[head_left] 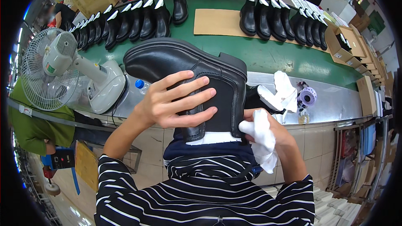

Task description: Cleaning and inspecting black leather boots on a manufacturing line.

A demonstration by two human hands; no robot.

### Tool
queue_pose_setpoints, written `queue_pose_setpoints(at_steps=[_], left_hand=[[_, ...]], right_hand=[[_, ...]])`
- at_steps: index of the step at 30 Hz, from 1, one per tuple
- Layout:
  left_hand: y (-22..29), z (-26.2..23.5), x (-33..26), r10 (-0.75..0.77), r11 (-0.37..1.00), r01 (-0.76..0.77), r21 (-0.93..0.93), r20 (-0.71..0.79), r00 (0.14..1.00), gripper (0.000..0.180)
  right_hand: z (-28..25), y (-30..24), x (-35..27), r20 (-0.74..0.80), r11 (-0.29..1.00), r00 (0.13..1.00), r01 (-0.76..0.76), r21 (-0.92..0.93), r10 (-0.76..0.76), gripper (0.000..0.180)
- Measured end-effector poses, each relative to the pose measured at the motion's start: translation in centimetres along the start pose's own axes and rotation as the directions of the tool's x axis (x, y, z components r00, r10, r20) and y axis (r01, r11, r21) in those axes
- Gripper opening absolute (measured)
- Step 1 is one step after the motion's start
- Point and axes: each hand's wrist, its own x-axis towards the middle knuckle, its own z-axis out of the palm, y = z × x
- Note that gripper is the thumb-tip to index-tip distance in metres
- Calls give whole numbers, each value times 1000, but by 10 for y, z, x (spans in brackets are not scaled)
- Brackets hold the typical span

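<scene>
A black leather ankle boot is held up in front of me on its side, sole upward and toe to the left. My left hand grips its shaft, fingers spread over the elastic side panel; the thumb is hidden behind. White lining shows at the shaft opening. In my right hand a white cloth is bunched up, touching the back edge of the shaft near the opening. Behind this boot, another black boot lies partly hidden on the metal bench edge, with white paper by it.
Rows of black boots stand at the far left and far right of the green bench, around a cardboard sheet. A desk fan stands left, near a blue-capped bottle. A small purple fan is at right. People work nearby.
</scene>
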Motion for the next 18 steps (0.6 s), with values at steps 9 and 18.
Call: queue_pose_setpoints(at_steps=[9, 18], left_hand=[[23, 25, -6, -913, 136, 824, -550, 254, 320, 58], [54, 41, -3, -948, 103, 823, -558, 194, 250, 56]], right_hand=[[47, -33, 16, -399, 698, 574, 556, -452, -715, 83], [45, -8, 59, -239, 517, 537, 457, -723, -809, 95]])
